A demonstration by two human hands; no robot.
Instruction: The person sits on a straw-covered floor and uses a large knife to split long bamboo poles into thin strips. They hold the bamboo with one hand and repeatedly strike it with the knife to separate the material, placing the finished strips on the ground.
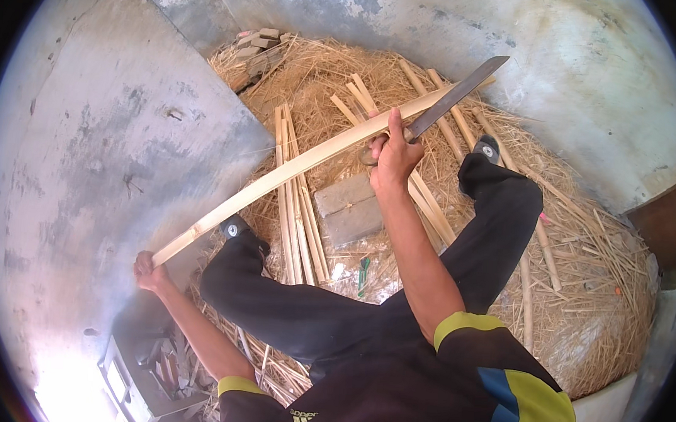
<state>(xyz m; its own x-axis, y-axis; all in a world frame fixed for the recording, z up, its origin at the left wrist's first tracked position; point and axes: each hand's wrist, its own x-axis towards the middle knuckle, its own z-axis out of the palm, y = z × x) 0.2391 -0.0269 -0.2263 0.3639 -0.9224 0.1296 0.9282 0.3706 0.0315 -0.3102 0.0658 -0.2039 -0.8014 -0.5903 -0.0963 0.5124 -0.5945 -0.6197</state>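
Note:
A long, pale bamboo strip [286, 171] slants across in front of me, from low on the left to high on the right. My left hand [148, 271] is closed around its near left end, beside the wall. Farther off, my right hand [395, 159] grips the handle of a long dark-bladed knife [457, 98], with one finger raised against the strip. The blade points up and right and crosses over the strip's far part. The handle is mostly covered by my fingers.
Split bamboo strips [295, 208] lie on the shaving-covered floor, beside a grey block [350, 209] between my legs. Bamboo poles [537, 246] lie to the right. Bricks [259, 42] are piled at the far wall [442, 24]. A box-like object [129, 392] stands lower left.

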